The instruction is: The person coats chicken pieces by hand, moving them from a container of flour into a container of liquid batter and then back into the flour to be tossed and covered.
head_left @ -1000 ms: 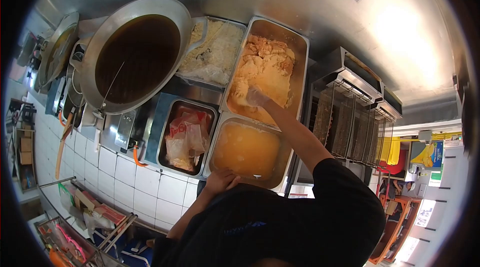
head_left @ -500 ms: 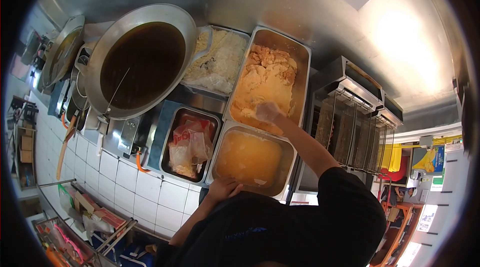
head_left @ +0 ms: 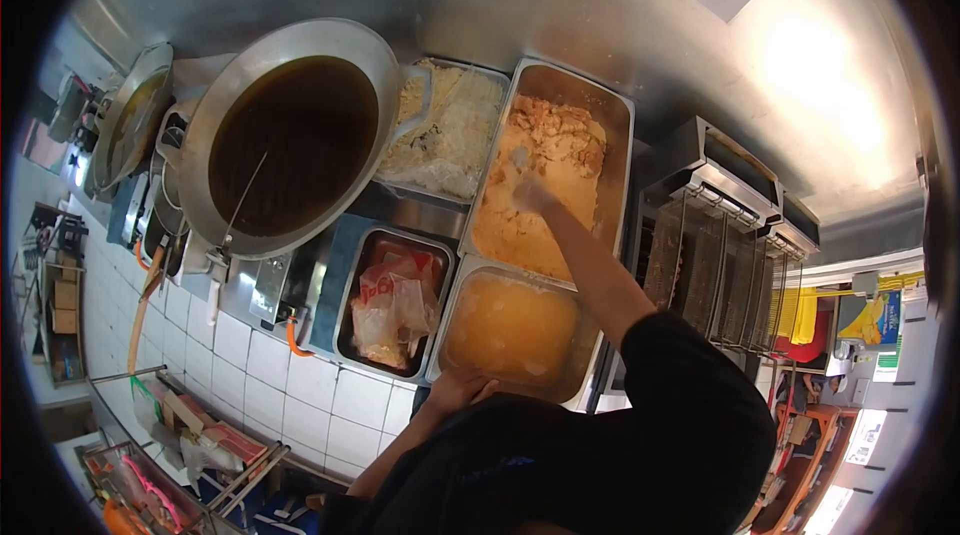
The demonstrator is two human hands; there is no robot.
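Observation:
My right hand (head_left: 532, 193) is over a deep metal tray (head_left: 628, 140) filled with pale orange flour-like coating (head_left: 520, 235). Lumpy coated pieces (head_left: 555, 123) lie at the tray's far end. Motion blurs the hand, and a small greyish patch shows just beyond its fingertips; I cannot tell whether the hand holds it. Closer to my body, my left hand (head_left: 462, 390) has its fingers curled at the near left rim of a second metal tray (head_left: 580, 375). Cloudy yellow-orange liquid (head_left: 512, 327) fills that tray.
Left of the trays stands a large wok (head_left: 390, 55) of dark oil with a thin rod across it. A tray (head_left: 345, 340) holds plastic bags (head_left: 395, 300); another contains pale shreds (head_left: 440, 150) under plastic. Wire fryer baskets (head_left: 700, 265) hang at right.
My right hand has moved away from my body, from the near part of the coating towards its middle left. My left hand stays at the liquid tray's rim. The view has shifted slightly.

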